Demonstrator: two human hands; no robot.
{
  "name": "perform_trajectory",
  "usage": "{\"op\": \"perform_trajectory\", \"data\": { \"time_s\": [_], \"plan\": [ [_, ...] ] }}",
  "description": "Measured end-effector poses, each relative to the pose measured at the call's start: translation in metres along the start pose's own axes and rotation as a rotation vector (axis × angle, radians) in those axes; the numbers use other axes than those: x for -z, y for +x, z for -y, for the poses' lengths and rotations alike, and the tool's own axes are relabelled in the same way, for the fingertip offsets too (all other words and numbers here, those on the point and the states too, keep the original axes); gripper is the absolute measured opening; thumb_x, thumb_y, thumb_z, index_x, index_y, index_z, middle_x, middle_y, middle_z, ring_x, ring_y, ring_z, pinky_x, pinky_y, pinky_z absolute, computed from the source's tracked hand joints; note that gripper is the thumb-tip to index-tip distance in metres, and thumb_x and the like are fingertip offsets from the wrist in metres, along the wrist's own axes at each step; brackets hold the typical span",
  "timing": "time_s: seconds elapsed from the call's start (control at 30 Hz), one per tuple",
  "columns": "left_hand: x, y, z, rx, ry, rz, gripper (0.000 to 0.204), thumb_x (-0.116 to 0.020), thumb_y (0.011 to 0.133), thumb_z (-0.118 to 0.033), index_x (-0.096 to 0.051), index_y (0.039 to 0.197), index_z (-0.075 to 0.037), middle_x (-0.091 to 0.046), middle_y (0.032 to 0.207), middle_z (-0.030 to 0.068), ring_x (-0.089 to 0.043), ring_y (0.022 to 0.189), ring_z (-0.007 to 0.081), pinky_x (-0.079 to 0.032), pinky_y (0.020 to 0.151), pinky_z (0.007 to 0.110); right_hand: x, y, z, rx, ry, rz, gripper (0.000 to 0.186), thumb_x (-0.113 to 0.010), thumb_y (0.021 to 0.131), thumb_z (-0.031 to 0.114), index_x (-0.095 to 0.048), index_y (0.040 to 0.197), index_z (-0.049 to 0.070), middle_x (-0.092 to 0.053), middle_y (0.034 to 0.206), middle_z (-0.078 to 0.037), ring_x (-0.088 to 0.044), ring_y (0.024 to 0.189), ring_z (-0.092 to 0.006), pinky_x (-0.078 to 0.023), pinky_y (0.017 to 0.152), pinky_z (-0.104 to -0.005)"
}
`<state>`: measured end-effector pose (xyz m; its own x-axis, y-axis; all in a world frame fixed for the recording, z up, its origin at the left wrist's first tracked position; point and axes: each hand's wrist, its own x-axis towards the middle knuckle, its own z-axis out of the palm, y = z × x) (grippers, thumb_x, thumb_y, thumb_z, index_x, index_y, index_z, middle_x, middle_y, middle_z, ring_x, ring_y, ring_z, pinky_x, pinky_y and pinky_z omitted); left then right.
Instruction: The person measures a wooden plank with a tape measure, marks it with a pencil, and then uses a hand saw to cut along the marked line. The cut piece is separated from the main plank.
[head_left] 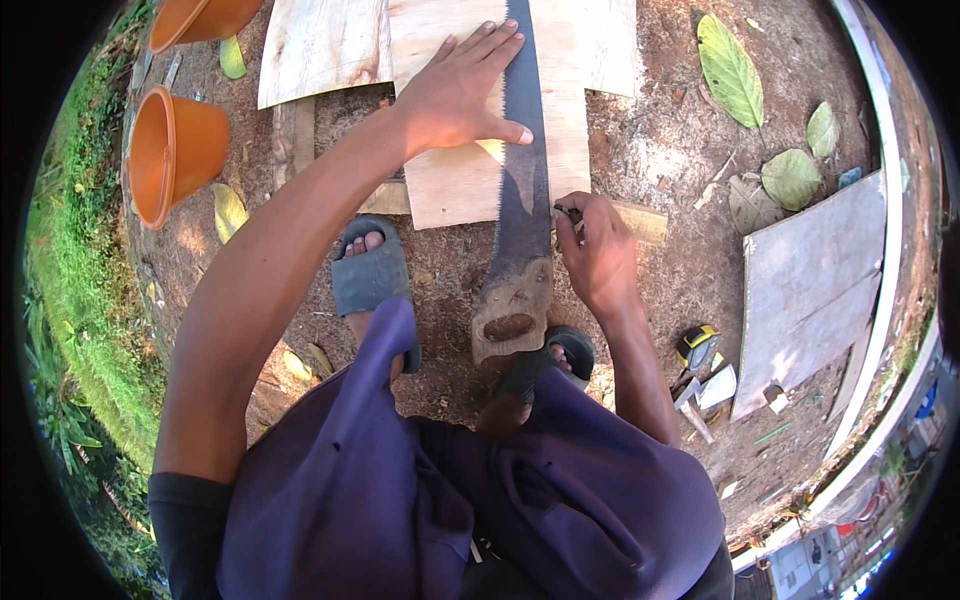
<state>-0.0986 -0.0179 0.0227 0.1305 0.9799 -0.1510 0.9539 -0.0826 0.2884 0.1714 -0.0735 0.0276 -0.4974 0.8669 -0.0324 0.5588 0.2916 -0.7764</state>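
The long, toothed, dark saw blade looks like matt, stained metal; its brown looped handle is worn wood. The pale, straight-edged plywood board looks smooth, the orange tapered bucket smooth plastic.

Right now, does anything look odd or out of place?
Yes, the handsaw: it lies flat on the plywood, handle ungripped, the left hand spread across its toothed edge, which seems unusual for a saw.

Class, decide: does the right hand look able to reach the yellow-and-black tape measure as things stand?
Probably yes: the tape measure lies right of the right forearm, nothing visibly between, though the right hand pinches a small dark object beside the handsaw.
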Motion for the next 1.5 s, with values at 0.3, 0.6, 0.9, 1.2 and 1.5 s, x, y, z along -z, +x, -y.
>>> {"op": "perform_trajectory", "data": {
  "time_s": [0.3, 0.6, 0.9, 1.2, 1.5],
  "plan": [
    [0.001, 0.000, 0.000, 0.008, -0.005, 0.012, 0.120, -0.081, 0.076, -0.065, -0.023, 0.165, -0.009, -0.020, 0.173, 0.0090, -0.015, 0.161, 0.0267, -0.015, 0.133, 0.049, 0.004, 0.010, 0.001, 0.043, -0.074, 0.024, 0.015, -0.072, 0.095, 0.010, -0.064, 0.107, 0.003, -0.070, 0.089, -0.017, -0.069, 0.073, -0.0313, -0.055, 0.065, -0.0421],
    [0.002, -0.001, 0.000, 0.009, -0.011, 0.008, 0.120, -0.081, 0.076, -0.066, -0.024, 0.165, -0.010, -0.021, 0.173, 0.0089, -0.016, 0.161, 0.0261, -0.015, 0.133, 0.049, 0.009, 0.015, 0.001, 0.025, -0.007, 0.093, 0.014, -0.067, 0.096, 0.009, -0.061, 0.108, 0.003, -0.069, 0.097, -0.021, -0.069, 0.086, -0.0414, -0.055, 0.072, -0.0491],
    [0.002, 0.001, 0.000, -0.004, 0.005, -0.002, 0.119, -0.080, 0.077, -0.066, -0.023, 0.165, -0.009, -0.020, 0.173, 0.0097, -0.015, 0.161, 0.0275, -0.016, 0.132, 0.050, 0.002, 0.060, 0.002, 0.062, -0.038, 0.000, 0.014, -0.067, 0.097, 0.010, -0.060, 0.107, 0.004, -0.067, 0.089, -0.019, -0.068, 0.080, -0.0410, -0.054, 0.070, -0.0495],
    [0.003, 0.000, -0.001, 0.015, -0.004, 0.020, 0.122, -0.080, 0.076, -0.067, -0.021, 0.166, -0.010, -0.018, 0.174, 0.0084, -0.014, 0.161, 0.0264, -0.015, 0.133, 0.049, 0.008, 0.079, 0.000, 0.119, 0.005, 0.051, 0.011, -0.067, 0.097, 0.010, -0.060, 0.104, 0.004, -0.067, 0.085, -0.020, -0.068, 0.076, -0.0397, -0.053, 0.065, -0.0471],
    [0.005, 0.000, -0.003, 0.028, -0.004, 0.036, 0.123, -0.080, 0.076, -0.067, -0.019, 0.166, -0.011, -0.017, 0.174, 0.0072, -0.014, 0.161, 0.0250, -0.014, 0.133, 0.048, 0.003, 0.101, -0.002, 0.166, -0.016, -0.009, 0.013, -0.066, 0.099, 0.012, -0.060, 0.105, 0.001, -0.069, 0.085, -0.020, -0.069, 0.074, -0.0386, -0.055, 0.064, -0.0459]
  ]
}}
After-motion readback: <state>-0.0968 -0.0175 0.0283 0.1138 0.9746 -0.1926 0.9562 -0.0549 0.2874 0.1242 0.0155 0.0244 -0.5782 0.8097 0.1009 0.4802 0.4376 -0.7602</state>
